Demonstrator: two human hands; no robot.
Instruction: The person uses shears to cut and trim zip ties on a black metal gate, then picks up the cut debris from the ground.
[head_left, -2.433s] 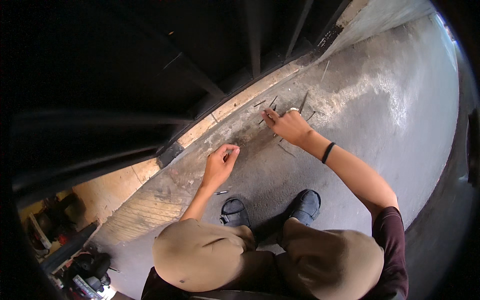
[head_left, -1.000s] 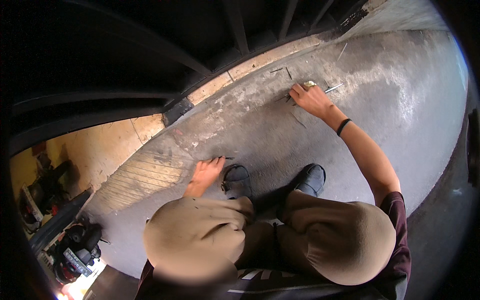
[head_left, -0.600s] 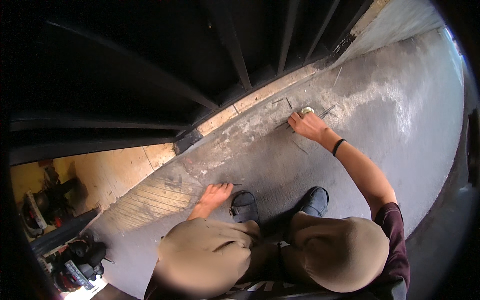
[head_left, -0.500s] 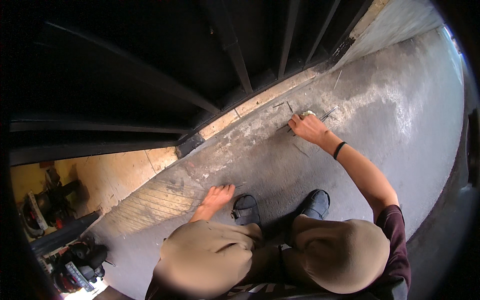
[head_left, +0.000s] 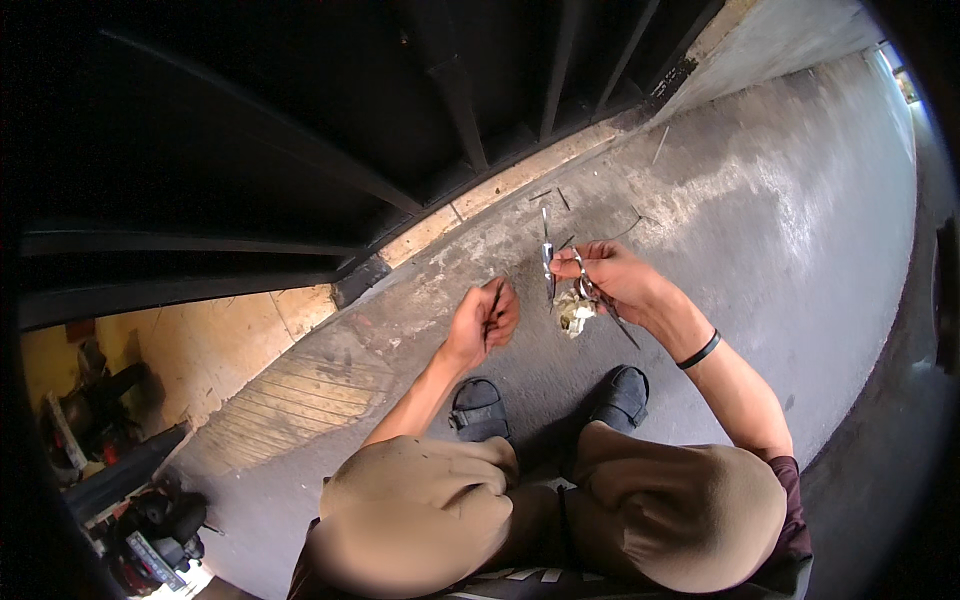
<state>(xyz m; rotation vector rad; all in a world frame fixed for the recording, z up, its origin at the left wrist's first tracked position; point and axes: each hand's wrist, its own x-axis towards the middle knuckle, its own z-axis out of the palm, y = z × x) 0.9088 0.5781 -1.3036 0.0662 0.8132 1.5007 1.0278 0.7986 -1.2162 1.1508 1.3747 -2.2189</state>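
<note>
My right hand point(head_left: 615, 275) is raised over the concrete, its fingers closed around a bunch of items. Among them I see a slim silver-and-dark metal tool point(head_left: 547, 258) standing nearly upright at the fingertips. Shiny metal loops point(head_left: 581, 268), like scissor handles, show by the fingers. A crumpled whitish wad point(head_left: 573, 314) hangs below the palm, and a thin dark rod point(head_left: 622, 325) sticks out toward my right foot. My left hand point(head_left: 484, 320), fingers curled, grips a thin dark stick point(head_left: 494, 302); its exact kind is unclear.
Short dark sticks point(head_left: 562, 200) and a thin bent wire point(head_left: 637, 220) lie on the concrete floor point(head_left: 750, 280). A black barred gate point(head_left: 465, 130) runs along a tiled ledge point(head_left: 420, 237). Black machines point(head_left: 165, 530) stand at lower left. My sandalled feet point(head_left: 482, 408) are below my hands.
My right hand has lifted from the floor and come nearer, carrying the metal items and the wad. My left hand has risen up and right from beside my foot, now with a dark stick.
</note>
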